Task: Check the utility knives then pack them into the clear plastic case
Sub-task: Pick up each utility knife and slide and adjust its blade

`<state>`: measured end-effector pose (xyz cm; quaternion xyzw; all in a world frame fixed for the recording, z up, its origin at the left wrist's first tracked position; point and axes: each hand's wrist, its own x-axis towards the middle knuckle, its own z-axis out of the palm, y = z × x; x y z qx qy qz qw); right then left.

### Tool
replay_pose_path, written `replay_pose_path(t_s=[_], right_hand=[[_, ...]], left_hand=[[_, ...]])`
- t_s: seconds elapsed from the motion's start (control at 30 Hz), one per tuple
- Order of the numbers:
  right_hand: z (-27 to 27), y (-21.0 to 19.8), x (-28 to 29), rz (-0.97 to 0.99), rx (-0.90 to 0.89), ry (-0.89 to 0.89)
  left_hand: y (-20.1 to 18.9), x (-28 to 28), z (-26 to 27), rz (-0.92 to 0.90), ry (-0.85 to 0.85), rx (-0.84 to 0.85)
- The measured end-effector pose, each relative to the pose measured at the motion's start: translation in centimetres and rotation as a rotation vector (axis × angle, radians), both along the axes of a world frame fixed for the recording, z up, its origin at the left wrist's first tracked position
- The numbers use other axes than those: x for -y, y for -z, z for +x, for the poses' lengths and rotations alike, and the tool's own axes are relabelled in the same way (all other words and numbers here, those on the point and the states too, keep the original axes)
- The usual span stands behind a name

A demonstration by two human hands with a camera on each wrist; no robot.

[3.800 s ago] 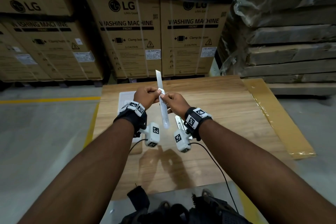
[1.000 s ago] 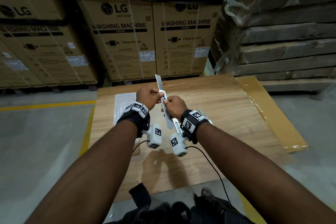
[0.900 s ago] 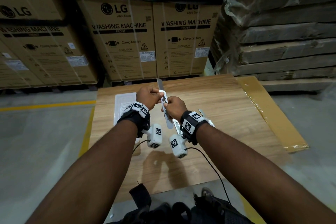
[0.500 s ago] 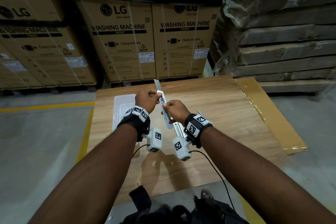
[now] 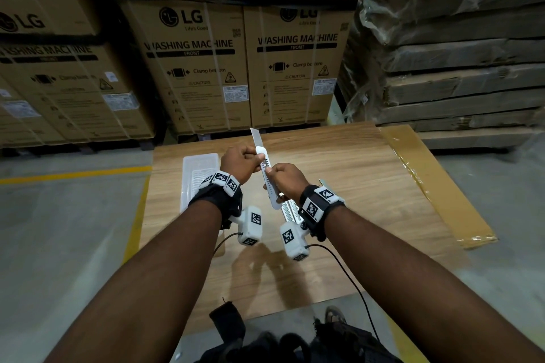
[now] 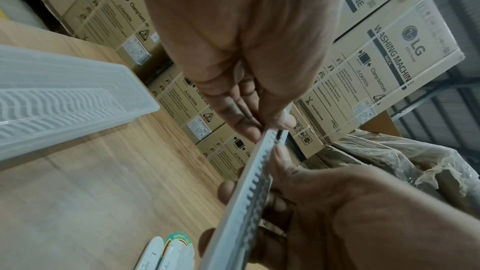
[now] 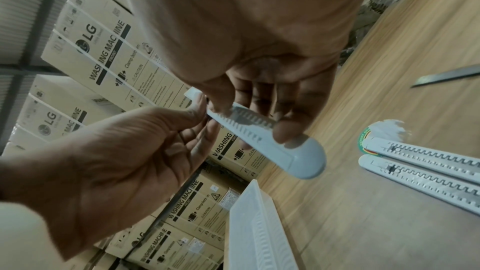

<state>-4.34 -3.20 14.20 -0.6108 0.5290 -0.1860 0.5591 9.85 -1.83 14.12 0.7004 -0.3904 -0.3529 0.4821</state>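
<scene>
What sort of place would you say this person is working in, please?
Most likely a warehouse or storeroom. Stacked cardboard cartons printed "LG Washing Machine" stand behind the wooden table, flat packs wrapped in plastic are piled at the right, and a yellow line is painted on the concrete floor.

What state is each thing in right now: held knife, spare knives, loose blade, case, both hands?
Held utility knife: blade extended, off the table.
Left hand: pinches its front end.
Right hand: grips its handle.
Two spare knives: lying side by side.
Loose blade: flat on table.
Clear case: on table.
</scene>
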Motion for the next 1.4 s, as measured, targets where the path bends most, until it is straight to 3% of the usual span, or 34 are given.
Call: replay_pose_path(t_s=[0.33, 0.7, 1.0, 1.2, 1.4], right_hand=[[0.9, 0.5, 0.3, -0.112, -0.137, 0.017], [0.8, 0.2, 0.3, -0.015, -0.095, -0.02], [0.5, 0.0, -0.2, 0.056, 0.02, -0.049], [-0.2, 0.4, -0.8, 0.116, 0.057, -0.052], [0.1, 0.5, -0.9, 0.04, 0.052, 0.004]], left_hand=[[-0.2, -0.4, -0.4, -0.021, -0.006, 0.1], [0.0, -0.4, -0.2, -0.022, -0.029, 0.115], [0.0, -0.6, -0.1, -0.064, -0.1, 0.013], [0.0, -0.8, 0.1, -0.016, -0.016, -0.034], [-0.2, -0.8, -0.1, -0.009, -0.027, -0.045]])
